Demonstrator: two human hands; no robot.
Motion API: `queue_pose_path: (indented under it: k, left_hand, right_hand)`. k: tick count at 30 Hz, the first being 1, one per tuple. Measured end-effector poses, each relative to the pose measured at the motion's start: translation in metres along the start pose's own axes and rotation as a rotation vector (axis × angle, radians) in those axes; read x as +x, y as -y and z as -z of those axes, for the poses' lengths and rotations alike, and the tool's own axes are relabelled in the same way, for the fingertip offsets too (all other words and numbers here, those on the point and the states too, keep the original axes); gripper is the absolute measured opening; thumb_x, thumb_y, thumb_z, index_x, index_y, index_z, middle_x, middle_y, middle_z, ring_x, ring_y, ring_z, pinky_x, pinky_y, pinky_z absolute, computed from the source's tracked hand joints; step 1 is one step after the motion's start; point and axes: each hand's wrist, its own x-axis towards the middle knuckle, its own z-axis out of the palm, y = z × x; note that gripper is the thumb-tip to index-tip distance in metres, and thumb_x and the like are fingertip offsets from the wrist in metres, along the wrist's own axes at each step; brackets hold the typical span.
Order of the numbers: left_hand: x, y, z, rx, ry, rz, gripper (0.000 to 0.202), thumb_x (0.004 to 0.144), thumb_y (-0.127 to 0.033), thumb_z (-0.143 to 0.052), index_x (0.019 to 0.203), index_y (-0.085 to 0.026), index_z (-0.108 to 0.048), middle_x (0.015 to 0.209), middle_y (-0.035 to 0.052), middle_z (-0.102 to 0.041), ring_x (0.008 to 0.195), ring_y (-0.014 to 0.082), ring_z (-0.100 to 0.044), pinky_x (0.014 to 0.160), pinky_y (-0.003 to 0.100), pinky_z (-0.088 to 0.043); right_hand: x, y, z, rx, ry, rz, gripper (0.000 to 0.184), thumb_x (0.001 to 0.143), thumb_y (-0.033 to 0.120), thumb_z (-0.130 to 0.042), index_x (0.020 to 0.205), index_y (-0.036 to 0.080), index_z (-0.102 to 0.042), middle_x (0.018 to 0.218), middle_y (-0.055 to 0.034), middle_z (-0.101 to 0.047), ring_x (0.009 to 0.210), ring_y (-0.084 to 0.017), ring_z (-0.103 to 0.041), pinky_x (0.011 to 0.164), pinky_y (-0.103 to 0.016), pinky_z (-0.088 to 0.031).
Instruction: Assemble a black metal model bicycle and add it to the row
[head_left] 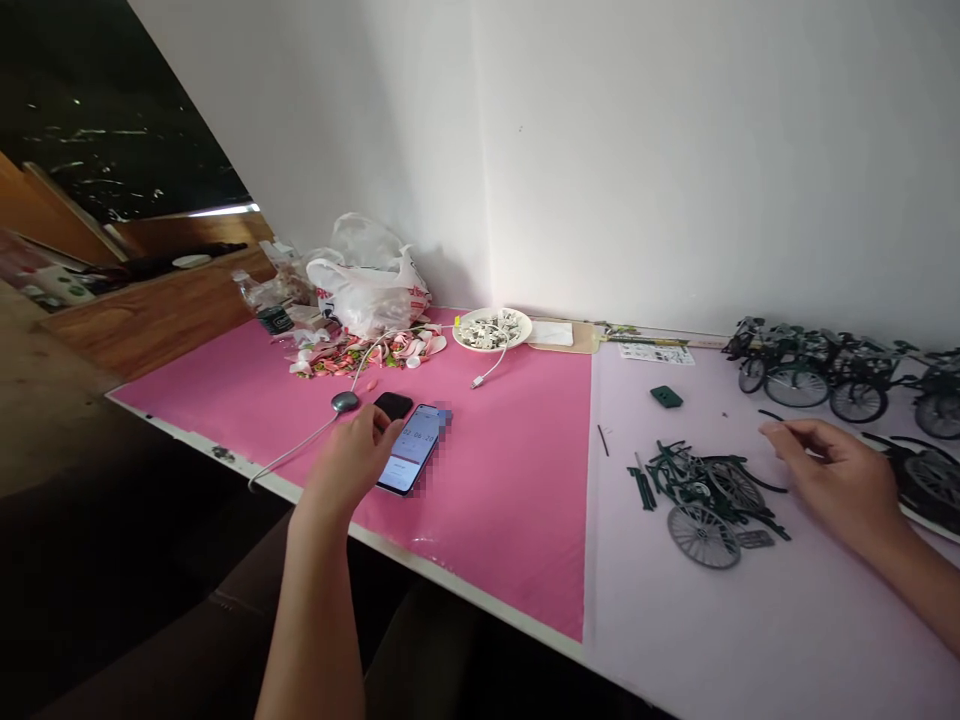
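My left hand (360, 445) is at the upper left edge of a smartphone (409, 455) with a lit timer screen. Its fingers are loosely curved, thumb and index finger apart, and nothing shows between them. A dark flat object (394, 404) lies just behind that hand. Over the lilac side of the table, my right hand (836, 475) has its thumb and index fingertips brought together. A thin dark curved strip (769, 414) shows just past these fingers; whether they grip it is unclear. Left of this hand lies a pile of dark green model bicycle parts (694, 480), with a grey spoked wheel (703, 535).
Several assembled model bicycles (840, 370) stand along the wall at right. Farther back are a plate (459, 335) of small white pieces, a plastic bag (367, 290) and scattered pink pieces (375, 350). A cable with a round grey puck (345, 401) crosses the pink side.
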Motion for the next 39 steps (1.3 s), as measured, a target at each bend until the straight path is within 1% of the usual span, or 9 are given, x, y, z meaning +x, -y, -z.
queue_pose_path:
  k: [4, 7, 13, 17, 20, 26, 30, 33, 39]
  left_hand:
    - [0.011, -0.002, -0.017, -0.078, -0.101, -0.129, 0.030, 0.098, -0.028, -0.037, 0.103, -0.017, -0.065, 0.094, 0.0113, -0.074, 0.089, 0.0279, -0.069, 0.080, 0.038, -0.051]
    - [0.019, 0.003, -0.030, -0.094, -0.110, -0.181, 0.039, 0.091, -0.011, -0.035, 0.115, -0.014, -0.066, 0.113, 0.0134, -0.075, 0.109, 0.0289, -0.066, 0.096, 0.042, -0.052]
    - [0.017, 0.009, -0.035, -0.088, -0.106, -0.188, 0.054, 0.084, -0.003, -0.036, 0.129, -0.011, -0.065, 0.119, 0.0134, -0.074, 0.114, 0.0303, -0.062, 0.102, 0.047, -0.051]
    - [0.015, 0.004, -0.038, -0.122, -0.112, -0.204, 0.057, 0.082, -0.002, -0.038, 0.129, -0.015, -0.067, 0.119, 0.0104, -0.075, 0.113, 0.0299, -0.061, 0.100, 0.045, -0.052]
    - [0.016, 0.001, -0.041, -0.110, -0.060, -0.189, 0.059, 0.081, -0.001, -0.039, 0.131, -0.016, -0.068, 0.118, 0.0095, -0.076, 0.112, 0.0296, -0.061, 0.099, 0.043, -0.053]
    - [0.017, -0.002, -0.039, -0.114, -0.084, -0.174, 0.054, 0.085, -0.004, -0.038, 0.130, -0.013, -0.067, 0.123, 0.0126, -0.073, 0.118, 0.0302, -0.061, 0.104, 0.045, -0.051]
    - [0.013, -0.001, -0.033, -0.110, -0.056, -0.170, 0.044, 0.092, -0.019, -0.046, 0.132, -0.012, -0.062, 0.133, 0.0155, -0.067, 0.127, 0.0332, -0.056, 0.110, 0.049, -0.046]
    - [0.009, 0.001, -0.028, -0.067, 0.002, -0.169, 0.053, 0.089, -0.035, -0.059, 0.138, -0.015, -0.056, 0.142, 0.0161, -0.060, 0.137, 0.0357, -0.049, 0.114, 0.051, -0.041]
    - [0.006, 0.004, -0.025, -0.019, 0.071, -0.143, 0.059, 0.085, -0.038, -0.065, 0.139, -0.018, -0.053, 0.144, 0.0162, -0.056, 0.141, 0.0356, -0.045, 0.114, 0.048, -0.040]
  right_hand:
    - [-0.001, 0.007, 0.001, -0.013, -0.012, -0.030, 0.048, 0.054, 0.065, -0.060, 0.074, 0.022, -0.068, 0.075, -0.0049, -0.067, 0.075, -0.028, -0.062, 0.078, -0.041, -0.047]
    - [-0.002, 0.010, 0.003, -0.033, -0.019, -0.048, 0.046, 0.053, 0.064, -0.059, 0.074, 0.024, -0.068, 0.074, -0.0052, -0.067, 0.073, -0.029, -0.062, 0.081, -0.045, -0.048]
    - [-0.005, 0.010, 0.007, -0.088, 0.007, -0.049, 0.036, 0.059, 0.057, -0.062, 0.077, 0.027, -0.066, 0.075, -0.0079, -0.069, 0.078, -0.033, -0.066, 0.077, -0.045, -0.048]
    - [-0.006, 0.007, 0.007, -0.114, 0.009, -0.062, 0.030, 0.061, 0.055, -0.064, 0.077, 0.029, -0.065, 0.075, -0.0089, -0.070, 0.076, -0.034, -0.065, 0.070, -0.045, -0.046]
    - [-0.005, 0.005, 0.006, -0.130, 0.011, -0.059, 0.028, 0.062, 0.054, -0.064, 0.076, 0.030, -0.064, 0.074, -0.0089, -0.069, 0.072, -0.033, -0.063, 0.067, -0.043, -0.043]
    - [-0.008, 0.006, 0.007, -0.138, 0.035, -0.056, 0.031, 0.063, 0.056, -0.063, 0.079, 0.029, -0.065, 0.073, -0.0075, -0.069, 0.075, -0.032, -0.064, 0.071, -0.043, -0.045]
    - [-0.008, 0.011, 0.007, -0.112, 0.038, -0.051, 0.033, 0.061, 0.056, -0.063, 0.078, 0.028, -0.066, 0.069, -0.0076, -0.068, 0.074, -0.033, -0.065, 0.074, -0.045, -0.047]
    - [-0.008, 0.017, 0.007, -0.103, 0.036, -0.058, 0.035, 0.058, 0.057, -0.063, 0.076, 0.027, -0.066, 0.067, -0.0075, -0.068, 0.072, -0.033, -0.065, 0.075, -0.046, -0.048]
    - [-0.008, 0.021, 0.007, -0.090, 0.040, -0.028, 0.037, 0.056, 0.058, -0.061, 0.074, 0.026, -0.066, 0.069, -0.0080, -0.069, 0.069, -0.031, -0.063, 0.074, -0.044, -0.048]
